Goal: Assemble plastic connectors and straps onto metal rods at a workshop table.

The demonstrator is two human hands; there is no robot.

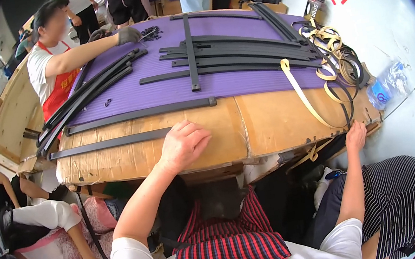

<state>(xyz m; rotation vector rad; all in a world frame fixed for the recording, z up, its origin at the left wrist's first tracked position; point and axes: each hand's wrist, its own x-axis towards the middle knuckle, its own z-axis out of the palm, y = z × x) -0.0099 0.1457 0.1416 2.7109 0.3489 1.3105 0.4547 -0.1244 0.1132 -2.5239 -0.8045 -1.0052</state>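
Observation:
My left hand [186,144] is curled closed over the right end of a flat black bar [110,144] near the table's front edge; that end is hidden under it. A second black bar [143,115] with capped ends lies just beyond, parallel to it. At the table's right front corner, my right hand [356,136] is closed, pinching a black strip [350,111] that hangs from a tangle of black and cream tape. A cream ribbon [304,97] loops across the cardboard towards the same hand. The fingertips of the right hand are partly hidden.
More black bars [239,54] lie on the purple mat [130,99], with a bundle [90,95] at left. Across the table a gloved co-worker's hand [129,36] reaches to small black parts [151,33]. A plastic bottle [388,87] stands right. People sit close on both sides.

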